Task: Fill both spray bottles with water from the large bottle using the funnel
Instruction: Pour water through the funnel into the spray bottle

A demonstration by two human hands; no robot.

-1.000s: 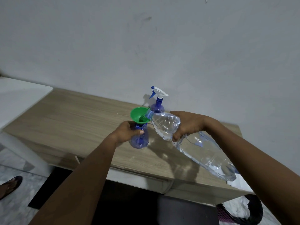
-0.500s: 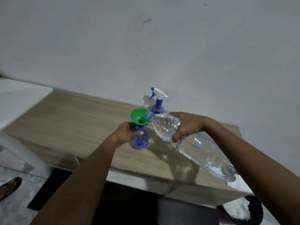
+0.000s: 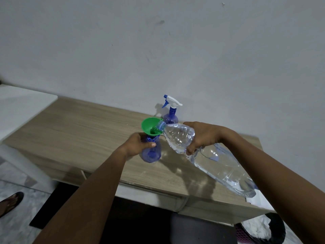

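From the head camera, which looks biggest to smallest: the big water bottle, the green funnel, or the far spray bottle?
Largest: big water bottle. The green funnel and far spray bottle look alike; distance makes ranking unsure.

Big clear bottle tipped over, mouth in the green funnel that's stuck in the open blue spray bottle; other spray bottle, trigger on, stands upright just behind.

No legible text, brand, number or sign found anywhere in view. Large bottle: blue patch seen on clear wall at mid-body, too blurred to be read as lettering. Near spray bottle, far spray bottle, funnel: plain coloured plastic, nothing readable made out.
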